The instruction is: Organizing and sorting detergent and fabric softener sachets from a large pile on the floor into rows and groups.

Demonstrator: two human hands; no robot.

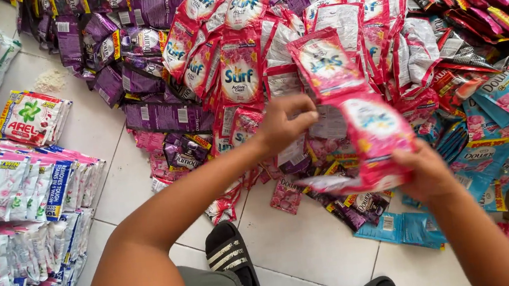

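Observation:
A strip of joined pink sachets (pixel 351 107) hangs in the air between my hands over a floor heaped with sachets. My left hand (pixel 284 124) pinches the strip near its middle, at the seam under the upper sachet. My right hand (pixel 424 172) grips the lower end, where several pink sachets are bunched together (pixel 375 149). Both arms reach forward from the bottom of the view.
Pink and purple sachet strips (pixel 152 65) pile across the back; red ones (pixel 479 6) and blue ones (pixel 502 104) lie at the right. Stacks of white and green sachet bundles (pixel 15 206) stand at the left. My black sandals (pixel 235 258) rest on white floor tiles (pixel 315 244).

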